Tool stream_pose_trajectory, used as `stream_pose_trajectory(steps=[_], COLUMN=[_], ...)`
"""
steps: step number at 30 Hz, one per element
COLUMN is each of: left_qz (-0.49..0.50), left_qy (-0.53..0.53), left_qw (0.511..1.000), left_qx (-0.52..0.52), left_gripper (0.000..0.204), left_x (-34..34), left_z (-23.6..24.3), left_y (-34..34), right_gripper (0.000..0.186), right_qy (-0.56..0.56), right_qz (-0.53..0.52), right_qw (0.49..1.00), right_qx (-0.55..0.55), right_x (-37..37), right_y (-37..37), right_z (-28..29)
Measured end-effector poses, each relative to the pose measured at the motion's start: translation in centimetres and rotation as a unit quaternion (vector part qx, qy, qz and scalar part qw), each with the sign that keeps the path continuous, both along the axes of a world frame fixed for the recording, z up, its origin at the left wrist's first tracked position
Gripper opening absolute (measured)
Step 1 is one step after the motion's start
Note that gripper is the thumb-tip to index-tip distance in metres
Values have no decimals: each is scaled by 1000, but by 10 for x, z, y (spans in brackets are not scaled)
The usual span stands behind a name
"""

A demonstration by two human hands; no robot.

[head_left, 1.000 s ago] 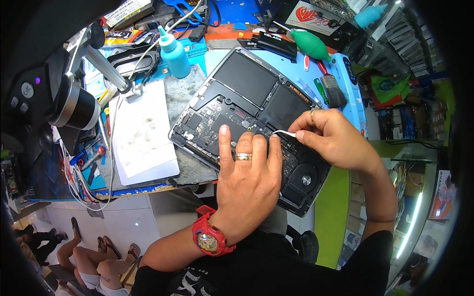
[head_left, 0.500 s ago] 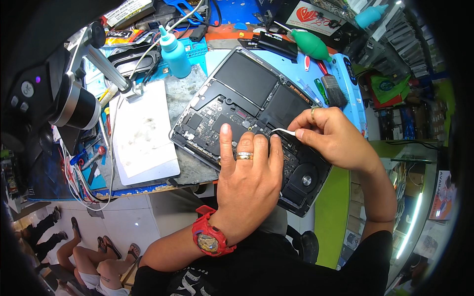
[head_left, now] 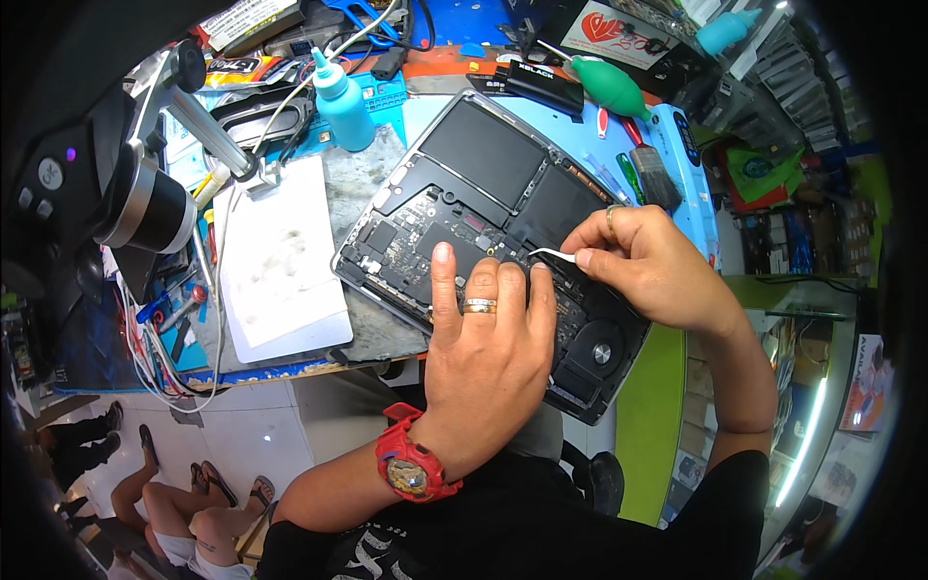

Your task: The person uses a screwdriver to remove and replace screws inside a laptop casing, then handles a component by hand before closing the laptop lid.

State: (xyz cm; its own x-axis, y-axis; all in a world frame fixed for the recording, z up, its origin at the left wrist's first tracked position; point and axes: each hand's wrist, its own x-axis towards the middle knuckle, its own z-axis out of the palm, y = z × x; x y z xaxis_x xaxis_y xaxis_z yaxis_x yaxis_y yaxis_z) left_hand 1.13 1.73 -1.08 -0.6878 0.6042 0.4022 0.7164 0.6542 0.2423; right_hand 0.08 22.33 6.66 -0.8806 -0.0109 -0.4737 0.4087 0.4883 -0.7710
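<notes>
While the right hand (head_left: 657,271) pinches a slim white tool (head_left: 555,254) between thumb and forefinger, its grip narrow, I see on the head view that the curved tip sits at the circuit board (head_left: 435,220), just past the left index fingertip; can't tell if it touches. Left hand (head_left: 488,360): palm down over the board's near side, little finger apart from the other three. Thumb hidden, so I can't tell whether anything is pinched underneath. Rings on the ring finger, red watch (head_left: 410,468) on the wrist.

Opened laptop (head_left: 483,155) lies slanted on the bench (head_left: 375,324), insides up, black batteries on the far side, round fan (head_left: 594,350) near right, that corner past the bench edge. Left of it: white sheet (head_left: 282,266), smudged. Beyond the sheet, light-blue bottle (head_left: 344,118), upright. Far right I get a green air blower (head_left: 609,87) and a dark-bristled brush (head_left: 655,181), both clear of the hands. Black-and-silver device (head_left: 147,211) on a metal arm, far left.
</notes>
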Motion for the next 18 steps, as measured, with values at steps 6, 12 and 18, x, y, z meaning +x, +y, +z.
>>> stream_pose_trajectory(steps=[6,12,18], left_qz=[-1,4,4], left_qy=[-1,3,-1], left_qw=[1000,1000,1000], left_qx=[-6,-12,-6], left_gripper=[37,36,36], left_x=[0,0,0], left_z=[1,3,2], left_y=[0,2,2], right_gripper=[20,18,18], right_qy=[0,9,34], right_qz=[3,32,55], right_qw=[1000,999,994], right_qx=[-2,19,90], right_x=[0,2,3], right_y=[1,4,1], right_z=[-1,1,15])
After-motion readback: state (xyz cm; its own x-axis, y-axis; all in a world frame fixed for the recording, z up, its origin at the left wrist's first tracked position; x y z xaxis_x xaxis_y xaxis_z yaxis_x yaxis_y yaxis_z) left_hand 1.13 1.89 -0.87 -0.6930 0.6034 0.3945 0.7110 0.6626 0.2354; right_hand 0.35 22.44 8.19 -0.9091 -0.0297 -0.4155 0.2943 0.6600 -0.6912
